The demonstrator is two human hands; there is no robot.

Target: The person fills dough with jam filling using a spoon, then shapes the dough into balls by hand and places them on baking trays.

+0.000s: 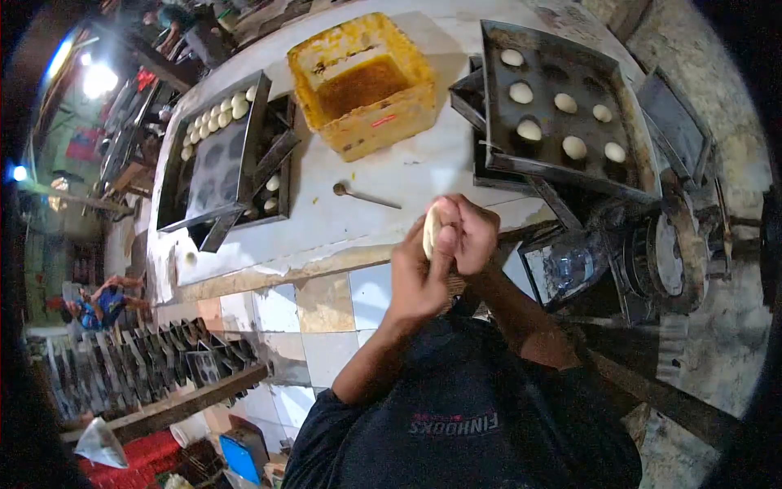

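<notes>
A pale, flattened piece of dough (pixel 430 234) is held up between my two hands in front of my chest. My left hand (pixel 421 273) is closed around its lower left side, with the thumb pressed against it. My right hand (pixel 472 236) pinches the same dough from the upper right, its fingers curled and partly hiding it. Just left of the hands, a small spoon (pixel 366 196) lies on the white table (pixel 326 232). Beyond it stands a yellow square tub (pixel 383 126) with brown filling (pixel 362 85) inside and smeared on its rim.
To the right, a dark metal tray (pixel 562 167) carries several round dough balls (pixel 574 147), stacked crookedly over another tray. On the left, another tray (pixel 216 175) has dough balls (pixel 213 124) packed along one side. Racked dark trays (pixel 138 367) stand at lower left. A person (pixel 102 306) is in the background.
</notes>
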